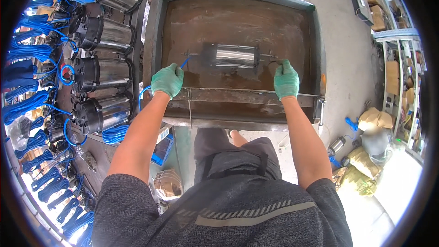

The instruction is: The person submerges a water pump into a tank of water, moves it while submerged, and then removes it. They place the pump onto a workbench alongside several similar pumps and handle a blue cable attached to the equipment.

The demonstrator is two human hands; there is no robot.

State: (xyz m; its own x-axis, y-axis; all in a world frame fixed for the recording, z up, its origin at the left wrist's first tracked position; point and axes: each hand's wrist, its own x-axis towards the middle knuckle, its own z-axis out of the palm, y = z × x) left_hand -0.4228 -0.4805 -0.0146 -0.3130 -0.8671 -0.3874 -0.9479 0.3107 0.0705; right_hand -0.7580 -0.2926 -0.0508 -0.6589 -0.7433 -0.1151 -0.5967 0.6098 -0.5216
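Observation:
A shiny metal cylinder (235, 56) with black ends, which looks like a pump or motor body, lies crosswise in a rusty brown metal tank (238, 18). Thin metal fittings stick out from both of its ends. My left hand (168, 81), in a green glove, is closed at the left of the cylinder. A blue cable (185, 62) runs through it and loops off beside my forearm. My right hand (286, 80), also gloved in green, is closed near the fitting at the cylinder's right end; what its fingers hold is hidden.
A thin bar (238, 90) crosses the tank's near side. Several metal cylinders with black caps (107, 34) and coiled blue cables (27, 52) line the left. Shelving (393, 64) stands at right, with sacks (366, 162) and a small pump (337, 145) on the floor.

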